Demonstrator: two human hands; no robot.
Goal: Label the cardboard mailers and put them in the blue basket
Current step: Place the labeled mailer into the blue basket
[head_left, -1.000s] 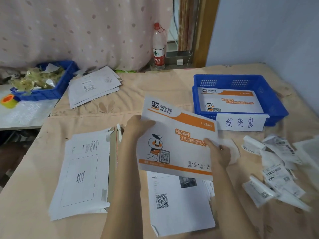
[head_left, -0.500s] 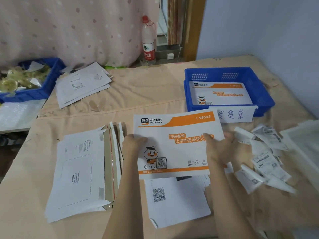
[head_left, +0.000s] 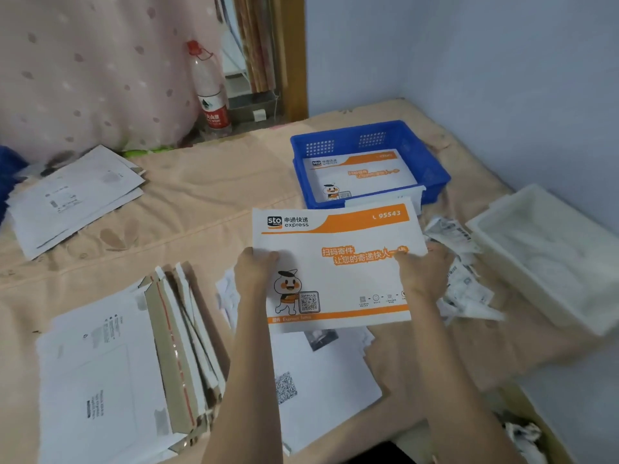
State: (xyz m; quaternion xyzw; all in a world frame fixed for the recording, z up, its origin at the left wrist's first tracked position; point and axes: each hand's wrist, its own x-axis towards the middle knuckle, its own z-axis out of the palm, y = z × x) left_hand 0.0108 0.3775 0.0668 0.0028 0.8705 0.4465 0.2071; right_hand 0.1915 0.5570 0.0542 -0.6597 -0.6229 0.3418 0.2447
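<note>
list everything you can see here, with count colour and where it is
held mailer: one, white and orange, in both hands near the middle of the bed
blue basket: one, far right of centre, another orange and white mailer inside
unlabelled mailers: a stack, white with brown flaps, near left
far mailers: a small pile, white, far left
printed sheet: white, under the held mailer
label backings: crumpled pile, white, right of the hands
white tray: one, right edge
water bottle: one, clear, red cap, by the curtain
left hand: grips the mailer's left edge
right hand: grips its right edge
</note>
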